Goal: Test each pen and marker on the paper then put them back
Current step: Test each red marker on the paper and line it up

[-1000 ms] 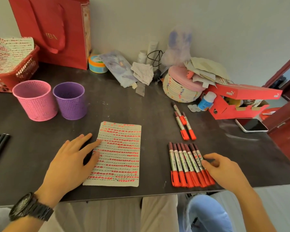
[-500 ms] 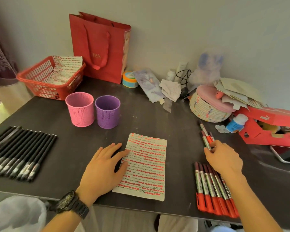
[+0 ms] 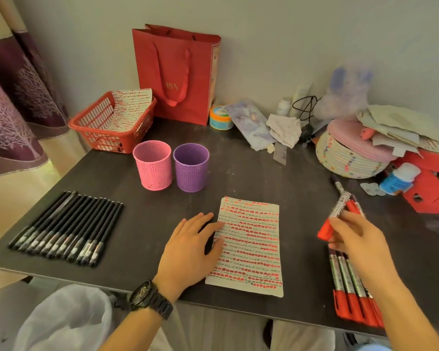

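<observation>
Hands flank the paper (image 3: 254, 249), which lies near the worktop's (image 3: 238, 173) front edge. The left hand (image 3: 188, 247) lies flat with straight fingers, pressing the sheet's left margin. The right hand (image 3: 357, 239) pinches a red-capped marker (image 3: 336, 214) just beside the right margin. Its cap is nearest the sheet and its barrel slants toward the far right corner. Uncapping likely comes next.

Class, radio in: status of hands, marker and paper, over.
Left hand flat on paper, left edge. Right hand grips red marker, right of paper. Nothing between marker and paper.
</observation>
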{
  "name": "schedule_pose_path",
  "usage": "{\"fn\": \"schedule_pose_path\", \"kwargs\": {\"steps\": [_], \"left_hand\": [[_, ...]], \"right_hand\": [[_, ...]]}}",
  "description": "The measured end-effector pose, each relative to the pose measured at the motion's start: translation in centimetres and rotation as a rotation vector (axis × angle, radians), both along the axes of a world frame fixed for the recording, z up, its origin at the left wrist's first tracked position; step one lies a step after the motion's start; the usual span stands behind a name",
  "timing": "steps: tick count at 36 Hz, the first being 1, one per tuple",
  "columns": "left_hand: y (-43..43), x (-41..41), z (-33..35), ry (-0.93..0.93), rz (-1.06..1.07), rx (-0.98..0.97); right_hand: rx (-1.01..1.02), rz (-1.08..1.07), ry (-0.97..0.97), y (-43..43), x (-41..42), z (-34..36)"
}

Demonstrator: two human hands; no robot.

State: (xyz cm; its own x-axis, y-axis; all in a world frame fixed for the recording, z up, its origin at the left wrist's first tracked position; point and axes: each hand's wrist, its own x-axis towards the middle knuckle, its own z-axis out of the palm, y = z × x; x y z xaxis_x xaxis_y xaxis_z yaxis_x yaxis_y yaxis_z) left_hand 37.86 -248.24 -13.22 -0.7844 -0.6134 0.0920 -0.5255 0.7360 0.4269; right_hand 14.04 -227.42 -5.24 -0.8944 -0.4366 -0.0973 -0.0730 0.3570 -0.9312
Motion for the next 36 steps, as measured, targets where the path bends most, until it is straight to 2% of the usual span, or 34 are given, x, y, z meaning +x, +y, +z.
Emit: {"fn": "schedule_pose_path", "kwargs": {"steps": [2,5,7,9,13,17,21,26,29,31,33,36], "left_hand": [[0.0,0.1,0.2,0.022,-0.001,0.005],[0.3,0.4,1.1,0.140,0.036,0.099],[1.1,1.1,1.9,0.259,0.078,0.169],[2.8,2.1,2.5,0.367,0.098,0.157],[7.3,3.8,3.2,0.521,0.004,0.191],[10.9,3.9,3.4,0.445,-0.114,0.223],[13.0,3.3,2.5,0.339,-0.072,0.174],[14.7,2.8,1.9,0.308,0.035,-0.044],[16.0,2.8,1.4,0.315,0.028,-0.074],[16.4,3.1,1.3,0.318,0.032,-0.052],[16.5,3.2,1.5,0.308,0.035,0.001],[16.7,3.2,2.4,0.262,0.044,0.362]], "right_hand": [[-0.186,0.042,-0.115,0.3,2.8,0.1],[-0.339,0.091,-0.230,1.3,6.9,0.0],[-0.389,0.107,-0.284,1.9,9.6,-0.3],[-0.413,0.125,-0.328,2.3,12.2,-0.7],[-0.397,0.113,-0.332,3.1,16.1,-2.0],[-0.379,0.169,-0.305,3.6,18.2,-2.9],[-0.539,0.117,-0.345,3.3,18.8,-3.6],[-0.898,-0.116,-0.776,2.8,18.6,-2.7],[-0.912,-0.270,-0.936,2.5,18.2,-2.3],[-0.866,-0.306,-0.972,2.4,17.6,-1.9],[-0.851,-0.253,-0.987,2.5,17.1,-1.7],[-0.854,-0.025,-0.928,2.8,16.7,-1.5]]}}
